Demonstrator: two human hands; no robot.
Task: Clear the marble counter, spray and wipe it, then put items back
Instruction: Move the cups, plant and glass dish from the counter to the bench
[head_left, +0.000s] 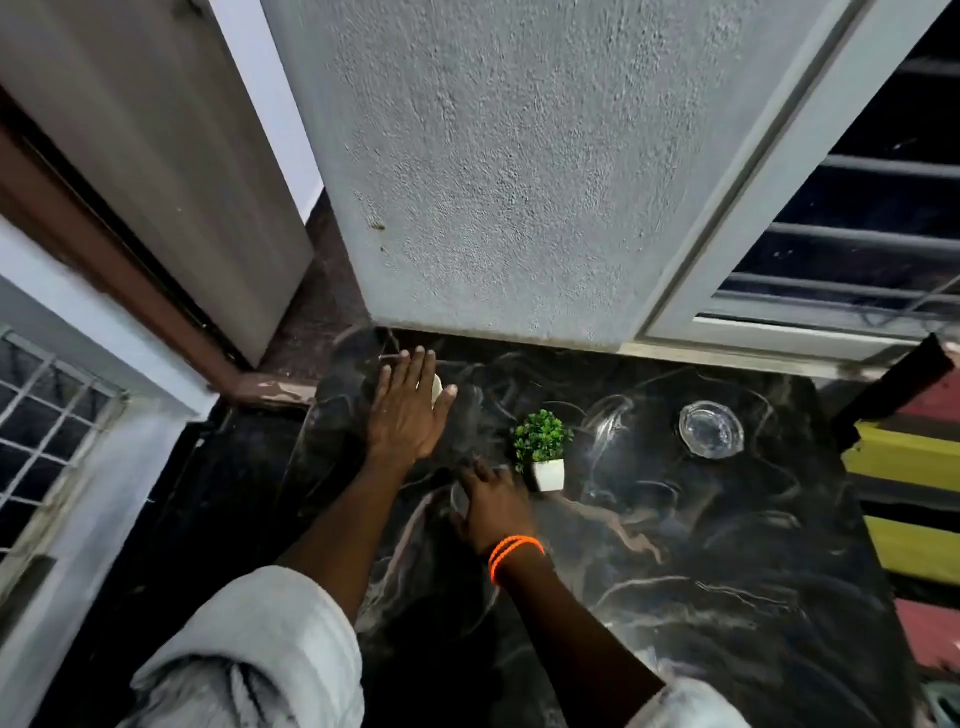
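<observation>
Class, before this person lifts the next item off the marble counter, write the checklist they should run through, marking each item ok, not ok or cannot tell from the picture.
1. Left hand free to grasp: ok, fingers spread over a small white object, not closed on it.
2. White object identified: cannot tell, mostly hidden by the hand.
3. Right hand empty: cannot tell, it rests low on the marble counter with its palm hidden.
4. Potted plant upright: ok, standing just right of the right hand.
5. Glass dish clear of both hands: ok, far right.
6. Counter cleared: not ok, items remain.
</observation>
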